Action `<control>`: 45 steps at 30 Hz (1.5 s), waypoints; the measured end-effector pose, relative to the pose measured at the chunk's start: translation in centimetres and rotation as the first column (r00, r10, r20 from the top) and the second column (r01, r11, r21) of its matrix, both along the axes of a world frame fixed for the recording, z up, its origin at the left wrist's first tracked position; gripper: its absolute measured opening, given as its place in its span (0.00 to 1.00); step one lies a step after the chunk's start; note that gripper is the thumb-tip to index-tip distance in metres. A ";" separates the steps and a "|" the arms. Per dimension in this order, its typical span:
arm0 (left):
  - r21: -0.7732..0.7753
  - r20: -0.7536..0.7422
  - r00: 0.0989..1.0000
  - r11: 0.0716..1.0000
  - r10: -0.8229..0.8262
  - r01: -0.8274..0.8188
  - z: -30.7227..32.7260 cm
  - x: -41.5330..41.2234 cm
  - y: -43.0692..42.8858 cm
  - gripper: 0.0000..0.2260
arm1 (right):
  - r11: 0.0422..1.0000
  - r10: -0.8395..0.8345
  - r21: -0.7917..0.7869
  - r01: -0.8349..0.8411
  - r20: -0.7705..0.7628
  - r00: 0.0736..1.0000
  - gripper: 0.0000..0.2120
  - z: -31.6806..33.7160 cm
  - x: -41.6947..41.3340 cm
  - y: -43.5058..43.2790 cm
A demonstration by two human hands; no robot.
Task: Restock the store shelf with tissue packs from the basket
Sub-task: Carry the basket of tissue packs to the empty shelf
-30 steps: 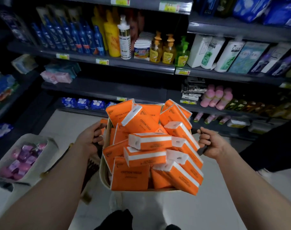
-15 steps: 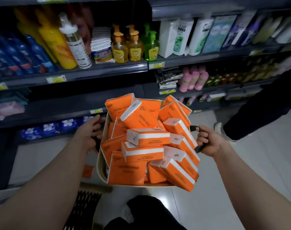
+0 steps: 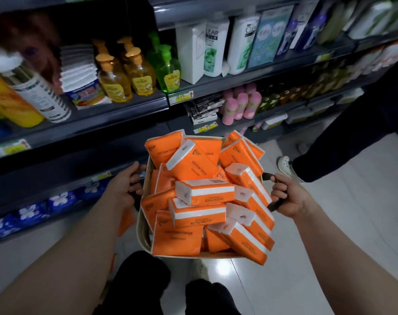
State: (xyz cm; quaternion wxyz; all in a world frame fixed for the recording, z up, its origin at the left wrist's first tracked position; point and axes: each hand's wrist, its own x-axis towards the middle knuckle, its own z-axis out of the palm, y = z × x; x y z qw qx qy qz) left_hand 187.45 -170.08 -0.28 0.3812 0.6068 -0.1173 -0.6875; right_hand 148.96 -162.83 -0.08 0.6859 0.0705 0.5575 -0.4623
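had my left hand (image 3: pixel 123 189) and right hand (image 3: pixel 287 196) gripping the basket (image 3: pixel 145 233) handles, tissue packs (image 3: pixel 205 192) piled high, none on the shelf (image 3: pixel 80 155) yet.

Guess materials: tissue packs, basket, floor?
Tissue packs: likely thin plastic film, slightly glossy; soft crumpled corners and printed orange wrap.
Basket: pale beige rigid wall, probably plastic; matte, little shows. Its handles look dark, material unclear.
Floor: glossy light tile, likely ceramic; it mirrors ceiling light.
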 end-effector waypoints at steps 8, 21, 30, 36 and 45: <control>0.037 -0.004 0.982 0.981 -0.188 0.188 -2.7 -1.8 -6.5 0.13 | 0.984 -0.179 0.023 0.179 -0.004 0.984 0.14 -2.2 0.1 0.6; 0.100 -0.001 0.854 0.850 -0.520 0.518 -11.8 -3.5 -12.8 0.12 | 0.857 -0.512 0.021 0.515 -0.069 0.856 0.14 -11.1 6.9 6.7; 0.083 -0.002 0.773 0.770 -0.635 0.633 -24.0 -3.8 -12.3 0.13 | 0.817 -0.575 0.012 0.577 -0.047 0.817 0.13 -22.6 9.1 10.2; 0.071 -0.007 0.760 0.758 -0.650 0.648 -33.6 -4.6 -11.6 0.12 | 0.809 -0.586 0.007 0.587 -0.062 0.808 0.13 -31.7 9.1 11.4; 0.001 0.035 0.740 0.740 -0.672 0.673 -44.5 -5.5 -11.1 0.12 | 0.795 -0.605 -0.035 0.605 -0.110 0.789 0.14 -43.5 9.3 12.1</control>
